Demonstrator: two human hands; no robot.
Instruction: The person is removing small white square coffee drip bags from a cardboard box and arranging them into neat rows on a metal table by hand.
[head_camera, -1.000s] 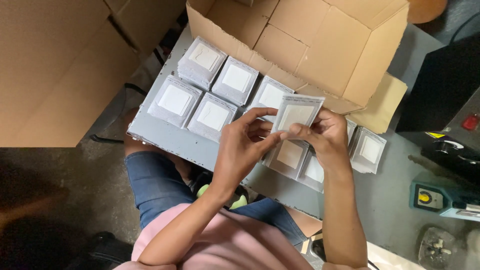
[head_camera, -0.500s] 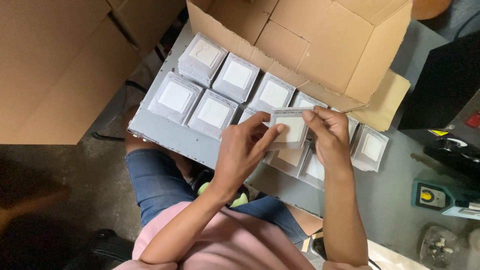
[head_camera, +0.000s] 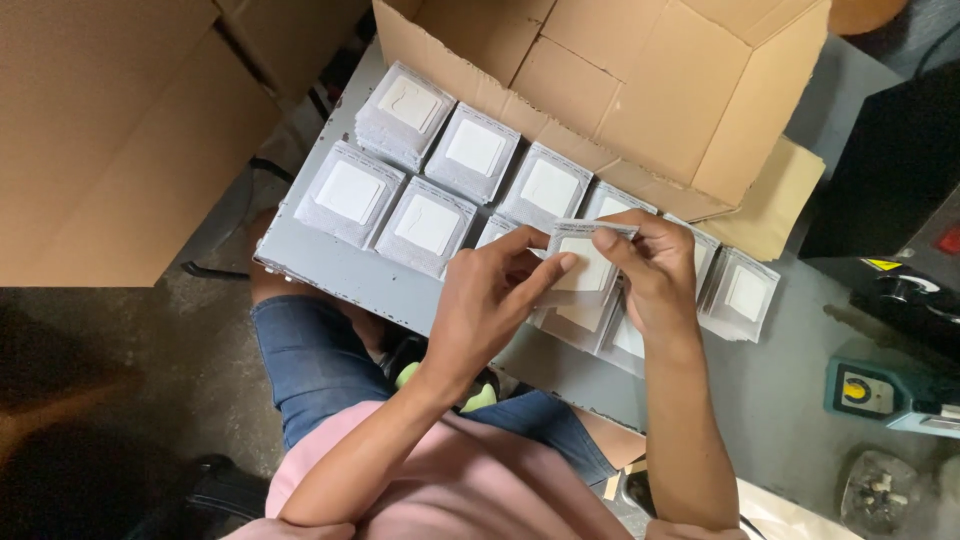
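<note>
An open cardboard box lies on its side at the back of a grey table, its mouth toward the person. In front of it stand stacks of flat square packets, each clear with a white square inside, set in two rows that run along the table's front edge. To the right sits a small blue device with a yellow knob.

Both hands are raised just above the row of stacks nearest the person. The left hand and the right hand share one packet. The left thumb and fingertips pinch its left edge; the right fingers close on its upper right corner. The packet is near square, so no long axis shows. Its printed top strip points away from the person, toward the box, and its flat face tilts up to the camera.
</note>
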